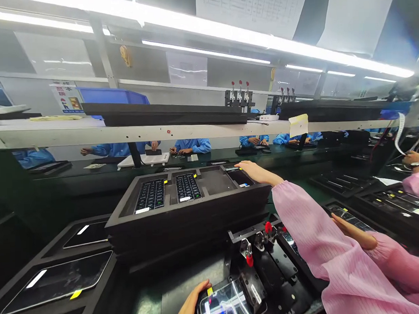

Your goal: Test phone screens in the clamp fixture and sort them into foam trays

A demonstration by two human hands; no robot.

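My left hand [191, 305], at the bottom edge, grips a glossy screen device [224, 303] with a yellow tab, beside a black clamp fixture [268, 269] with red-tipped levers. My right hand [256, 172] reaches over the stacked black foam tray [184, 210]; its fingers are closed at the far edge of a dark phone [240, 177] in the rightmost compartment, with the thumb hidden. Two phones with lit, patterned screens [150, 195] [187, 187] lie in the left compartments. Between them and the dark phone, one compartment [215, 182] holds no phone.
Larger dark tablets [59, 279] lie in foam trays at left. On the right, a co-worker's hand [354, 230] is over another device tray [397, 207]. A white shelf edge [195, 132] crosses ahead; people in blue sleeves [195, 145] work beyond it.
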